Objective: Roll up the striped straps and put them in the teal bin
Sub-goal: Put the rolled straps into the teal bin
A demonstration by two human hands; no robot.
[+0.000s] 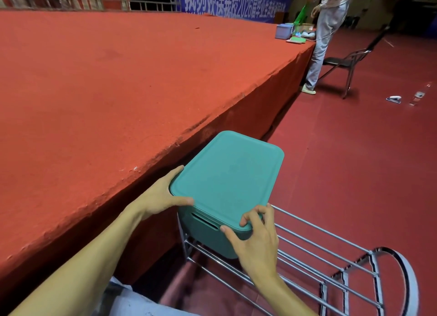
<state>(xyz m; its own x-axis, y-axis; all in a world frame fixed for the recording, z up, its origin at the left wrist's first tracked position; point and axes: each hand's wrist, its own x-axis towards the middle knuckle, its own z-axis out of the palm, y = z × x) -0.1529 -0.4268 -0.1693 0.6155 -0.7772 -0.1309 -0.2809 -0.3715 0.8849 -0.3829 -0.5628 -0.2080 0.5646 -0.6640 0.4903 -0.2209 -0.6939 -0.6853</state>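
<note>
Both hands grip the near corners of the bin's lid.

The left hand (163,195) wraps the lid's (227,173) near left corner, thumb lying on top and fingers along the side edge. The right hand (256,235) pinches the near right corner, curled fingertips on top and thumb against the rim below. The teal bin (203,235) sits between and just beyond the hands, closed, its slot handle facing back between the two thumbs; its contents are hidden. Below the hands it appears to rest on the left end of a metal rack (331,268), whose bars run off past the right hand. Just left of the left hand rises the red stage (106,91). Far beyond the right hand, another person (324,31) stands at the stage beside a chair (343,60).
</note>
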